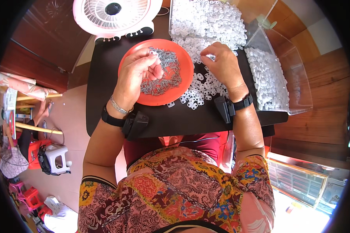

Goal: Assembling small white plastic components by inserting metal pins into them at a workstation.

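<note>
My left hand (138, 72) is over an orange-red round plate (186, 73), its thumb and forefinger pinching a small white plastic piece (154, 53). Small grey metal screws or nails (168, 79) lie heaped on that plate. My right hand (223, 64) hovers above loose white plastic pieces (202, 85), flat and oval with holes in them. Its thumb and fingers are drawn together. Some white shows at those fingertips, but I cannot tell whether it is held or lies behind them.
A clear bin (170, 19) at the back and another clear bin (299, 89) at the right hold many more white pieces. A pink and white fan (116, 29) stands at the back left. The dark table (105, 89) ends close to my lap.
</note>
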Demonstrator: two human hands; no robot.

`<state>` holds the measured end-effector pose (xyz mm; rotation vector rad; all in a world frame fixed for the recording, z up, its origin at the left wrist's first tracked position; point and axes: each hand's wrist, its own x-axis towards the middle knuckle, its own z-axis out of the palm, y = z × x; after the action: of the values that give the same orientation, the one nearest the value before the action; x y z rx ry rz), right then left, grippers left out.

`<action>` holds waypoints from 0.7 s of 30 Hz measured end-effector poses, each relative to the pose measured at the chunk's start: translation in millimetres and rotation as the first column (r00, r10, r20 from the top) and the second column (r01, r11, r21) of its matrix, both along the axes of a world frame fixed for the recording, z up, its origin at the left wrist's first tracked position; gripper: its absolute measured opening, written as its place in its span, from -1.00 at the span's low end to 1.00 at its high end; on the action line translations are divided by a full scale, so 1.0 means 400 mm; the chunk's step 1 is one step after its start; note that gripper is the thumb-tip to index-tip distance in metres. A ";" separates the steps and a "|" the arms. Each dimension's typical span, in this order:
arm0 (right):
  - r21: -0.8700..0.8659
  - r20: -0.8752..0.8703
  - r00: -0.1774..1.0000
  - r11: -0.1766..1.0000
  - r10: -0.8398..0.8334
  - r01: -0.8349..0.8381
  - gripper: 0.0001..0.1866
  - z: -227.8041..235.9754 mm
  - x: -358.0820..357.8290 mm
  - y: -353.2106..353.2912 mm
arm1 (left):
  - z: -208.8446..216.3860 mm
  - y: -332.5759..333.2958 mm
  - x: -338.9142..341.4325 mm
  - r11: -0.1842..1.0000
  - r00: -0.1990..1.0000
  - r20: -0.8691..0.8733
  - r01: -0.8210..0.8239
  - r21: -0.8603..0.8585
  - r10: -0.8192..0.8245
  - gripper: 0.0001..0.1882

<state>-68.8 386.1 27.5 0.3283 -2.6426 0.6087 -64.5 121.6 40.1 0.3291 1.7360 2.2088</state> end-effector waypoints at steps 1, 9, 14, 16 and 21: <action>0.052 0.043 0.998 0.998 0.037 -0.040 -0.88 -0.001 0.002 -0.004 | -0.003 0.000 -0.004 1.000 1.000 0.000 0.002 0.003 -0.002 -0.78; 0.196 0.059 0.998 0.981 -0.018 0.007 -0.86 -0.028 -0.006 -0.022 | -0.011 0.005 -0.006 0.999 0.999 0.027 0.021 -0.034 -0.020 -0.78; 0.130 0.148 0.989 0.991 -0.012 -0.007 -0.87 -0.006 0.002 -0.015 | -0.020 0.008 -0.014 0.998 0.998 0.026 -0.058 0.026 0.057 -0.79; 0.072 0.183 0.983 0.997 -0.015 0.002 -0.86 -0.001 0.003 -0.010 | -0.019 0.008 -0.014 0.998 0.998 0.027 -0.065 0.024 0.065 -0.79; -0.514 0.258 0.949 0.858 0.182 -0.025 -0.84 0.004 0.007 -0.031 | -0.023 0.010 -0.010 0.997 0.998 0.014 -0.069 0.045 0.069 -0.79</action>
<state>-66.2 373.8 29.0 0.2334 -2.6144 1.4559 -68.5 125.7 31.0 0.2693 1.7178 2.2966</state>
